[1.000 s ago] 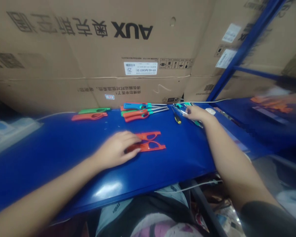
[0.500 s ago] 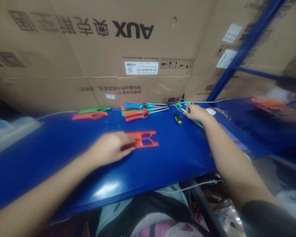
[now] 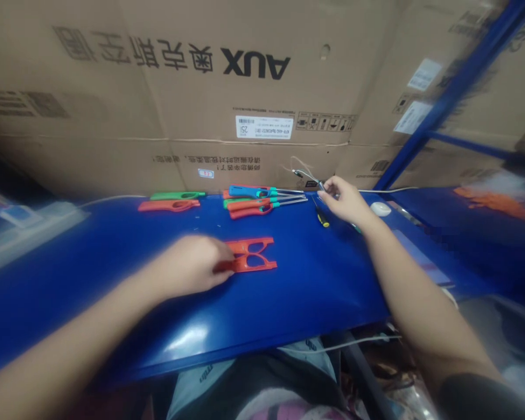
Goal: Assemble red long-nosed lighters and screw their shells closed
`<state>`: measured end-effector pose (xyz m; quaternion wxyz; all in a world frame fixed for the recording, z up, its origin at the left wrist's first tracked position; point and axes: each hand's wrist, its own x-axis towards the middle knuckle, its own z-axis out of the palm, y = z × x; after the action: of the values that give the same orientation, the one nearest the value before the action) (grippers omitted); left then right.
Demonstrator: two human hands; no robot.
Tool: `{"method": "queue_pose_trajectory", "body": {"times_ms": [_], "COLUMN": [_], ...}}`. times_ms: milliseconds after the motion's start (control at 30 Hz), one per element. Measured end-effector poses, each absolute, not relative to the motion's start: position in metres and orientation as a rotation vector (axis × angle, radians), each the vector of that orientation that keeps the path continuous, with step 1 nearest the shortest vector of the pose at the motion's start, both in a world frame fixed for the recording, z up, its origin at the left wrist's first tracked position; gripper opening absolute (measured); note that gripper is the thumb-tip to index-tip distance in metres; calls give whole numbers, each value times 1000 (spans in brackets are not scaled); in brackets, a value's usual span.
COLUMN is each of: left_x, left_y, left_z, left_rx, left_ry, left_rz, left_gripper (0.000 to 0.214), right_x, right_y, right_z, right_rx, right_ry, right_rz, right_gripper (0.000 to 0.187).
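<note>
Two red handles (image 3: 241, 247) are clamped at one end in my left grip (image 3: 199, 265); my right grip (image 3: 343, 201) pinches a wired metal tube (image 3: 321, 186) just beside a screwdriver (image 3: 322, 217).

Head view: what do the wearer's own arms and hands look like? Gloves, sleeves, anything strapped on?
Left hand and right hand: both ungloved. Left forearm and right forearm: uncovered, no watch, band or cable visible. Dark sleeve on the right arm, at the picture's lower edge; no left sleeve in view. Too blurred to rule out rings.
</note>
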<state>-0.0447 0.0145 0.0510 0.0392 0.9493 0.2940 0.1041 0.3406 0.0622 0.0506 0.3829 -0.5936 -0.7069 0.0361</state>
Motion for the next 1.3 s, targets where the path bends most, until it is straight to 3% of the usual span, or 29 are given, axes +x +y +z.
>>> {"method": "queue_pose_trajectory", "body": {"times_ms": [167,367,633,900,1300], "left_x": [-47,-43,-29,-26,-30], "left_y": [19,22,16,12,9], "left_z": [52,40,22,14,17], "left_rx": [2876,2700,2667,2571,2707], "left_ry": [937,1244,1194,1107,930], "left_rz": [253,864,728,884,1037], "left_gripper": [20,55,44,38,27], "right_x": [298,269,256,256,251], "right_y": [44,26,17,12,3], "right_z": [57,48,26,28,30], "right_rx": [-1239,-1051,-1054,-938,-744], "right_ry": [-1992,-2279,-2407,-2477,-2405], "right_rz": [514,171,39,-112,-188], "right_gripper": [20,8,16,35,33]}}
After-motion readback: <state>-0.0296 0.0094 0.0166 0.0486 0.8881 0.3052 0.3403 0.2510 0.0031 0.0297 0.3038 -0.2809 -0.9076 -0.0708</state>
